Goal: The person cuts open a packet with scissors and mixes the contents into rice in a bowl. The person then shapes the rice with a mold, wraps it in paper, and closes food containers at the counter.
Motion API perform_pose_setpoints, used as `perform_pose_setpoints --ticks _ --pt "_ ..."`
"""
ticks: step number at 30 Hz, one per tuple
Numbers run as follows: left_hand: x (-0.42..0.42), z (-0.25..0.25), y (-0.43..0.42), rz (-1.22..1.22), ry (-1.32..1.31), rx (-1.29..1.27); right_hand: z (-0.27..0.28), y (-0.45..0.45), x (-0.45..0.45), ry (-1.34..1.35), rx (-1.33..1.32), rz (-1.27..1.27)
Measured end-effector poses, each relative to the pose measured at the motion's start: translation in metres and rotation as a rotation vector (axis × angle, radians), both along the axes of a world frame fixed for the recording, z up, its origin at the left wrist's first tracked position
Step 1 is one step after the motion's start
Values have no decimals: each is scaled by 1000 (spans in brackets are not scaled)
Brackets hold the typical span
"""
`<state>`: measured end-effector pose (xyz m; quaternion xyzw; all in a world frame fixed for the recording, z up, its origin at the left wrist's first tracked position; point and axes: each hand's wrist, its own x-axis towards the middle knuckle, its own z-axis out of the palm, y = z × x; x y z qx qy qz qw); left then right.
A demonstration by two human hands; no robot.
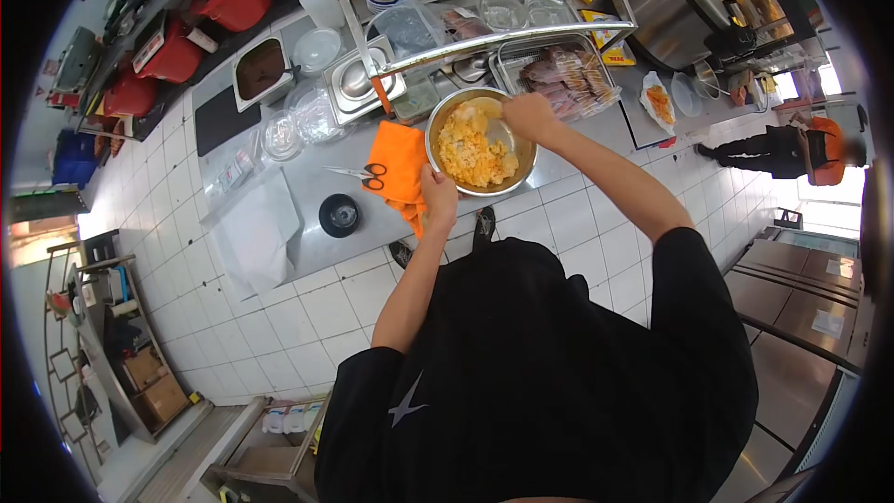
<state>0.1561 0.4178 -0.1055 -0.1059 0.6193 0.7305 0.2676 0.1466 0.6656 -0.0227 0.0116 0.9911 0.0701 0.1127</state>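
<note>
A round metal mixing bowl [524, 162] stands near the front edge of the steel counter, with yellow-orange rice-like food [470, 147] heaped inside. My left hand [439, 196] grips the bowl's near-left rim. Over the bowl's right side, my right hand [529, 121] is closed in a fist; a pale shape lies in the food beside it, but what the fingers hold is hidden. Left of the bowl lies an orange cloth [396, 158], partly under my left wrist. Scissors [363, 173] with dark handles rest across the cloth's left edge.
A black round container [340, 215] and white paper sheets [251, 233] lie to the left. Behind the bowl, a metal rack [438, 58] rises beside a tray of bagged food [568, 79]. A large steel cooker [675, 5] stands back right. Another person [792, 154] is farther right.
</note>
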Motion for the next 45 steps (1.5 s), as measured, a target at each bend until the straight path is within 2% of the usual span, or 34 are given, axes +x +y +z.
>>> perform_pose_setpoints --ticks 1,4,7,8,10,13,14,17,21,24,26,27,30,31,33,35,36,38,40,43,45 --pt "-6 1 0 -15 -9 -23 -4 -2 -8 48 -35 11" --pt "-22 9 -2 -60 7 -76 -3 3 -19 117 -170 297" --pt "-45 11 -7 -141 -17 -68 2 -2 -9 201 -110 427" --pt "-49 10 -8 -177 -37 -56 -4 -8 3 231 -7 463" --pt "-51 8 -7 -163 -18 -41 10 -33 48 203 65 433" --pt "-49 24 -4 -152 -67 -11 -4 -67 106 91 -133 278" --pt "-47 33 -4 -145 -100 -2 -4 -71 108 115 -169 209" --pt "-52 -8 -9 -196 4 -34 38 -68 96 98 -211 73" --pt "-49 13 -5 -174 -19 -44 90 -75 81 -124 -231 -65" --pt "-46 12 -8 -180 -31 -40 -8 -87 83 -95 -385 -197" --pt "-51 12 -7 -184 -32 -25 -22 -88 69 -30 -381 -149" --pt "-54 11 -6 -199 -12 -44 -23 -86 63 2 -374 -118" --pt "-57 2 -7 -236 11 -84 32 -78 58 -108 -289 -203" --pt "-57 0 -7 -234 1 -76 30 -73 56 -122 -277 -262" --pt "-47 0 -8 -215 -30 -77 17 -68 60 -161 -256 -381" --pt "-52 17 -2 -186 -31 -85 -26 -72 56 -34 -226 -336" --pt "-55 2 0 -173 26 -81 -40 -74 53 26 -215 -309" --pt "-61 -45 -3 -164 135 -91 -10 -64 40 -30 -224 -325" --pt "-60 -29 -7 -200 96 -136 45 -54 25 -90 -256 -374" --pt "-60 -9 -3 -210 -3 -103 21 -52 1 -119 -274 -336" --pt "-60 0 -6 -218 -34 -102 -28 -71 8 -79 -276 -336"
